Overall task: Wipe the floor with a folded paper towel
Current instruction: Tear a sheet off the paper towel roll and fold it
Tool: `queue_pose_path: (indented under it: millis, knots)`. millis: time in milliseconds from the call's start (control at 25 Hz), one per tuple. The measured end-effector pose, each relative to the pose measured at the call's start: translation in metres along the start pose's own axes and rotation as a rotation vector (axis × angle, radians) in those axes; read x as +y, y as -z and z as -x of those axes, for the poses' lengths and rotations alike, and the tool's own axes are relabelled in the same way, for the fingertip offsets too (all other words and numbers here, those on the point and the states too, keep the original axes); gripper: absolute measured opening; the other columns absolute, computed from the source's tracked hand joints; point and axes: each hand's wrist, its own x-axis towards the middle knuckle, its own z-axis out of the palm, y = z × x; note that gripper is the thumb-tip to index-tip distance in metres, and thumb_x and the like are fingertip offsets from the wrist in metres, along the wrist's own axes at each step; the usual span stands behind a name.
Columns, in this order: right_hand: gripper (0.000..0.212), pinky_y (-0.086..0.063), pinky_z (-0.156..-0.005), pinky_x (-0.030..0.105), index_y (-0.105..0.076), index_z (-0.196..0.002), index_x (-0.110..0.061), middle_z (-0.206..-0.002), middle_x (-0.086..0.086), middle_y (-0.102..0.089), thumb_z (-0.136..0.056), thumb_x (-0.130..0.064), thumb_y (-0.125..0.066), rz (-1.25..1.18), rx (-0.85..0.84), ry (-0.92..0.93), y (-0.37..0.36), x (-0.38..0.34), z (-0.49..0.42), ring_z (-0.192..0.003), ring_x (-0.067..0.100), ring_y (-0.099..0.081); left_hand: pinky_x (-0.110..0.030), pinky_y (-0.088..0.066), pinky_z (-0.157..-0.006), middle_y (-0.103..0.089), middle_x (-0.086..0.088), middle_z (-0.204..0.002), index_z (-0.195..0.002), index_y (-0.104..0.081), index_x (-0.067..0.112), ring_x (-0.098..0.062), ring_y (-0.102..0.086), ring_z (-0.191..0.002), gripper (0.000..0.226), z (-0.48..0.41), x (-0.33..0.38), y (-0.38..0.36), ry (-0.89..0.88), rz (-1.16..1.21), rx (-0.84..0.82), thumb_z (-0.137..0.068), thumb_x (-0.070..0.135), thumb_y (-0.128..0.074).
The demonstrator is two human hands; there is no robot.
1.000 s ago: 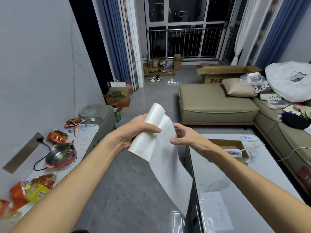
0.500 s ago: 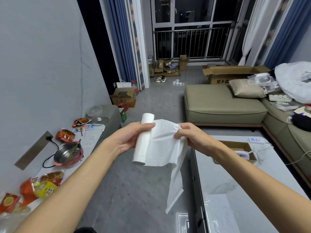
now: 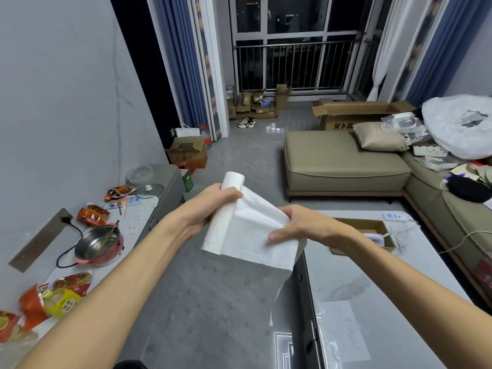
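Head view: the grey floor lies well below, not yet wiped. Above it the paper towel roll is held up, its loose sheet drawn rightward. The left hand wraps the roll; the right hand pinches the sheet. This looks like tearing off, so next comes a sharp tug, then folding.

Blue curtains are framing a dark balcony window as an olive sofa is sitting on grey floor.
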Motion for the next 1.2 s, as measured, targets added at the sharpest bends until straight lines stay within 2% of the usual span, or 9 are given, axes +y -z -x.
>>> queue_pose_path:
  millis: [200,320,440,680,840,920,1000,1120,1200]
  knots:
    - [0.011,-0.046,-0.056,0.011,-0.075,-0.069,-0.026,-0.072,-0.009,-0.073,-0.069,-0.023,-0.086,0.184,-0.046,-0.169,0.007,0.003,0.005,-0.064,0.005,-0.067,-0.039,-0.051,-0.096,-0.07,-0.017,-0.112,-0.105,-0.069,0.006,-0.025,-0.068,-0.098,0.034,0.0,-0.003,0.004,0.076,0.027,-0.177,-0.077,0.024,-0.063]
    - [0.012,-0.048,-0.057,0.012,-0.074,-0.07,-0.021,-0.075,-0.007,-0.074,-0.076,-0.029,-0.082,0.171,-0.067,-0.217,0.004,0.002,0.005,-0.068,0.006,-0.069,-0.033,-0.055,-0.074,-0.069,-0.007,-0.103,-0.103,-0.06,0.017,-0.017,-0.068,-0.087,0.041,-0.001,-0.009,-0.015,-0.026,-0.23,0.054,-0.071,0.04,-0.07]
    - [0.021,-0.044,-0.049,0.007,-0.064,-0.074,-0.018,-0.064,-0.017,-0.07,-0.089,-0.032,-0.068,0.132,0.012,-0.227,-0.003,0.0,0.004,-0.058,-0.005,-0.064,-0.033,-0.048,-0.069,-0.06,-0.006,-0.102,-0.106,-0.045,0.019,-0.026,-0.06,-0.091,0.055,-0.007,-0.018,-0.028,-0.17,-0.612,0.378,-0.067,0.053,-0.064]
    - [0.042,-0.034,-0.046,0.018,-0.054,-0.057,-0.022,-0.055,-0.008,-0.049,-0.096,-0.038,-0.057,0.114,0.105,-0.108,-0.016,0.0,-0.002,-0.048,0.009,-0.043,-0.032,-0.043,-0.061,-0.061,-0.005,-0.096,-0.106,-0.039,0.024,-0.027,-0.057,-0.083,0.051,-0.019,-0.019,-0.023,-0.351,-0.607,0.517,-0.071,0.051,-0.065]
    - [0.04,-0.021,-0.04,0.017,-0.054,-0.059,-0.022,-0.043,-0.013,-0.031,-0.091,-0.046,-0.061,0.459,0.113,-0.185,-0.012,0.008,-0.004,-0.04,0.004,-0.026,-0.038,-0.05,-0.066,-0.061,-0.012,-0.098,-0.108,-0.035,0.022,-0.034,-0.058,-0.083,0.048,-0.026,-0.02,-0.012,-0.379,-0.679,0.669,-0.077,0.044,-0.065]
    - [0.044,-0.022,-0.038,0.017,-0.042,-0.056,-0.021,-0.044,-0.013,-0.031,-0.089,-0.042,-0.062,0.511,0.209,-0.235,-0.004,0.018,0.0,-0.038,0.004,-0.025,-0.04,-0.051,-0.072,-0.061,-0.014,-0.104,-0.11,-0.038,0.017,-0.036,-0.06,-0.091,0.049,-0.028,-0.015,0.016,-0.31,-0.703,0.761,-0.079,0.04,-0.067]
    - [0.035,-0.023,-0.04,0.016,-0.042,-0.058,-0.022,-0.048,-0.015,-0.037,-0.085,-0.034,-0.06,0.337,0.37,-0.248,0.007,0.021,0.003,-0.042,0.003,-0.031,-0.04,-0.052,-0.076,-0.064,-0.007,-0.105,-0.11,-0.049,0.016,-0.031,-0.062,-0.095,0.05,-0.027,-0.008,0.036,-0.219,-0.498,0.646,-0.075,0.042,-0.073]
    - [0.026,-0.022,-0.049,0.028,-0.043,-0.056,-0.024,-0.056,-0.004,-0.037,-0.079,-0.015,-0.049,-0.051,0.505,-0.267,0.017,0.011,-0.002,-0.049,0.011,-0.033,-0.04,-0.057,-0.076,-0.073,-0.007,-0.1,-0.103,-0.065,0.018,-0.028,-0.07,-0.092,0.043,-0.022,-0.001,0.021,-0.159,-0.241,0.209,-0.069,0.039,-0.08]
    - [0.031,-0.021,-0.05,0.028,-0.044,-0.054,-0.024,-0.057,-0.001,-0.038,-0.078,-0.003,-0.041,-0.068,0.521,-0.194,0.025,0.004,-0.005,-0.051,0.014,-0.034,-0.038,-0.059,-0.075,-0.073,-0.006,-0.101,-0.103,-0.067,0.02,-0.024,-0.071,-0.091,0.039,-0.018,0.002,0.005,-0.149,-0.248,-0.059,-0.07,0.036,-0.081]
